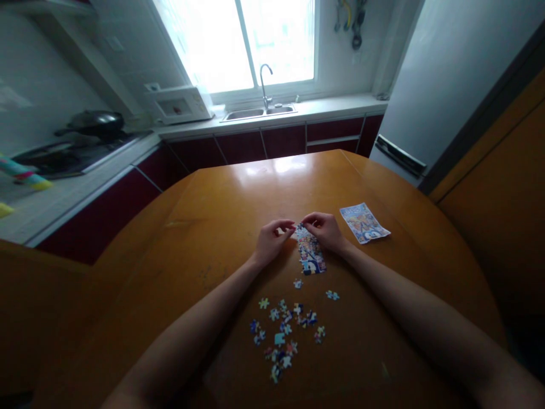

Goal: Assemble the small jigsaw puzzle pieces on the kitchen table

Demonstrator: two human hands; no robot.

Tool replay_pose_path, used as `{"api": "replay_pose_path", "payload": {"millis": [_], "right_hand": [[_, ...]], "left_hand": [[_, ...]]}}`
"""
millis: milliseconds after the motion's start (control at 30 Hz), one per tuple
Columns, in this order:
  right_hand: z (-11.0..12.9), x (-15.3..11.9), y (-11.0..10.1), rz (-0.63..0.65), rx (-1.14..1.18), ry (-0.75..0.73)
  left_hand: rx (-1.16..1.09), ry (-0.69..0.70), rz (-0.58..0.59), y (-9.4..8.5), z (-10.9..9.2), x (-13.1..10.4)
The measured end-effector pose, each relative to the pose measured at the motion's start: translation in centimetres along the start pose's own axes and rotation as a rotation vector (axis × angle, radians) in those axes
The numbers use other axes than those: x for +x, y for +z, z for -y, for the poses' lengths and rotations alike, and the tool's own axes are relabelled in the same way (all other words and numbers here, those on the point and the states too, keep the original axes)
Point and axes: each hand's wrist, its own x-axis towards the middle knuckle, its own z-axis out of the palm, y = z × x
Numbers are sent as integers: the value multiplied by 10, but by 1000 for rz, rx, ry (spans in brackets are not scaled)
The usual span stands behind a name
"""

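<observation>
A partly joined jigsaw puzzle [310, 253] lies on the wooden table [204, 221]. My right hand [322, 228] is pinched at its upper end, over a small piece there. Just left of that end is my left hand [276, 238], its thumb and forefinger curled close together; whether something is between them is too small to tell. Nearer to me, many loose puzzle pieces [279, 339] are scattered, with a single piece [298, 283] and a joined pair [332, 295] closer to the puzzle. A printed picture sheet [364, 223] lies right of my right hand.
Past the table's far edge stand a counter with a sink [259, 113], a faucet [264, 85] and a white microwave [182, 105]. A pan [96, 122] sits on the stove at left. A fridge [447, 74] is at right.
</observation>
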Motion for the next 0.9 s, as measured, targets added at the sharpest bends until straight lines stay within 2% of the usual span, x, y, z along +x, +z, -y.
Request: {"api": "replay_pose_path", "payload": {"millis": [133,433,633,733,900], "right_hand": [[-2,1,0,-9,25,-1],[2,0,-1,93,46,-6],[0,-1,0,129,141,27],[-1,0,0,67,166,49],[-3,3,0,-162,113,106]], "left_hand": [[102,87,-8,-1,0,-1],[345,380,7,2,-4,-4],[435,420,3,4,-5,-4],[438,399,-20,4,-7,-4],[420,372,-45,-2,-6,-1]]}}
